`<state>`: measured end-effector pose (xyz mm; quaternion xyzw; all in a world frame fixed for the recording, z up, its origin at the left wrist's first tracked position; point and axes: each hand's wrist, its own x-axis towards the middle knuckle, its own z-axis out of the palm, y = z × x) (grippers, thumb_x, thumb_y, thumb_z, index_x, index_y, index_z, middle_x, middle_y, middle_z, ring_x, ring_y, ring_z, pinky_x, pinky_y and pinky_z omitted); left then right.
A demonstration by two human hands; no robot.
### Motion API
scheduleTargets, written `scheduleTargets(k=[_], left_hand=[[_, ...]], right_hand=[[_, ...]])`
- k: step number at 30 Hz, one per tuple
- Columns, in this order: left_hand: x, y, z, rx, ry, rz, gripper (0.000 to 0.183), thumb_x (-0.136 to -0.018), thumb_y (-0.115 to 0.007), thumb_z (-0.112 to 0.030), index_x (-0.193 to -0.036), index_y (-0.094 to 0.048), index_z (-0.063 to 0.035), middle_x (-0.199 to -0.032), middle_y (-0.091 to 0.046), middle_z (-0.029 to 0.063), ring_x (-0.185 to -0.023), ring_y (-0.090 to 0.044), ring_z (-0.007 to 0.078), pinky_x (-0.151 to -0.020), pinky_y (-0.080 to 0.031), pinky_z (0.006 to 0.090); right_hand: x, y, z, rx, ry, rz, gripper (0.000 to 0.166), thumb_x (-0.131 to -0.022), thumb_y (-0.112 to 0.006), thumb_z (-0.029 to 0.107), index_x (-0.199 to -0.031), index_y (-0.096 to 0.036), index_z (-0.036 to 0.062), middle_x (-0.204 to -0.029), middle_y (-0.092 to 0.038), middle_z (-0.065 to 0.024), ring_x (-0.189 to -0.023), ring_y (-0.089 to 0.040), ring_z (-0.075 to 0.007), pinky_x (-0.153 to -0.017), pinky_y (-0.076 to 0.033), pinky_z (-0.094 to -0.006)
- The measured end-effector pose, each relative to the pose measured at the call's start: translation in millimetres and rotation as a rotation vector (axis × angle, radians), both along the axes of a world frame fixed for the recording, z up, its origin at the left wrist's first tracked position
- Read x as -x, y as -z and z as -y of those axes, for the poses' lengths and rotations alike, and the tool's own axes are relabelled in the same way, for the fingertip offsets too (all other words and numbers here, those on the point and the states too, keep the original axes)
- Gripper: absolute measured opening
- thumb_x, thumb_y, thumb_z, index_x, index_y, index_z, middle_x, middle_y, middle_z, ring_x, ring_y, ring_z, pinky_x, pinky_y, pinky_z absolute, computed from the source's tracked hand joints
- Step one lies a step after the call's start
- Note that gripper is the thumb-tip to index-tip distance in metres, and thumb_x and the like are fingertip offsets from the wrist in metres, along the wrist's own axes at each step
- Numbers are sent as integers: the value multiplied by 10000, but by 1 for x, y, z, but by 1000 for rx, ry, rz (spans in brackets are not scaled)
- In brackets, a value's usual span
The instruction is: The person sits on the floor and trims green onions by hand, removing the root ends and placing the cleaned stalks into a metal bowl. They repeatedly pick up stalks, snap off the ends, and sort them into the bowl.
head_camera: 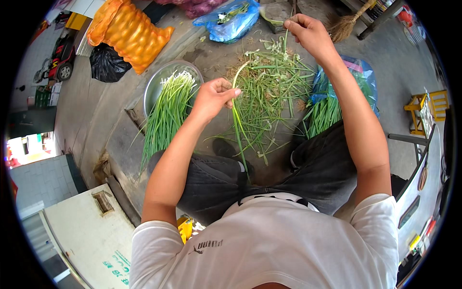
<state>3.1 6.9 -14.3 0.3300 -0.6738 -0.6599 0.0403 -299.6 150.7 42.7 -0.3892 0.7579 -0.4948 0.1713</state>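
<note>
My left hand (pixel 216 95) pinches a green onion (pixel 236 119) between thumb and fingers; its pale end curves up and its green leaves hang between my knees. Raised farther forward, my right hand (pixel 305 30) pinches a thin green strand (pixel 286 41) by its upper end. Below and between the hands lies a loose heap of green onion trimmings (pixel 270 83) on the floor. Left of my left hand, a steel basin (pixel 148 92) holds a bunch of green onions (pixel 169 108), white ends inside and leaves hanging over the rim. More green onions (pixel 325 113) stick out of a blue plastic bag (pixel 368 83) by my right knee.
An orange mesh sack of onions (pixel 130 32) and a black plastic bag (pixel 106 63) stand at the upper left. Another blue bag (pixel 231 23) lies ahead. A straw broom (pixel 343 27) and a yellow stool (pixel 417 108) are on the right. A white lidded chest (pixel 83 231) stands at the lower left.
</note>
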Motion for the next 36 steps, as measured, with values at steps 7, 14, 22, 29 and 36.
scheduleTargets(k=[7,14,22,29,36], left_hand=[[4,0,-3,96,40,-7,192,-920,-823,-154,-949,-674,-37,-788,-685,3,-650,-607,77,-602,-498,249],[5,-4,-8,119,87,-22,184,-919,-821,-143,-968,-689,-26,-791,-689,8,-667,-610,78,-619,-500,248],[-1,-20,19,270,-54,-35,206,-917,-819,-200,-1008,-729,-39,-867,-734,19,-767,-644,89,-724,-516,259],[-78,-69,142,644,-482,-101,288,-914,-837,-264,-934,-741,6,-771,-706,16,-663,-625,70,-621,-508,249],[-145,-14,249,1133,-374,428,373,-836,-865,-366,-880,-766,-9,-720,-717,101,-659,-663,211,-666,-527,376]], right_hand=[[-52,25,7,-35,-290,-434,397,-893,-799,286,-1221,-720,78,-1267,-671,-157,-1241,-610,-344,-1071,-478,-433],[-78,30,17,21,-406,84,187,-922,-772,174,-1010,-786,10,-866,-757,-100,-782,-682,-156,-747,-545,-338],[-30,26,20,30,-91,-5,237,-930,-776,252,-1006,-779,27,-787,-757,-80,-717,-709,-131,-689,-556,-344],[-19,2,5,-90,-29,-252,235,-899,-802,276,-980,-759,60,-805,-752,-74,-714,-707,-175,-684,-543,-348],[-17,17,2,-66,-108,-329,190,-915,-697,169,-1057,-743,52,-926,-766,-105,-837,-724,-251,-797,-554,-397]])
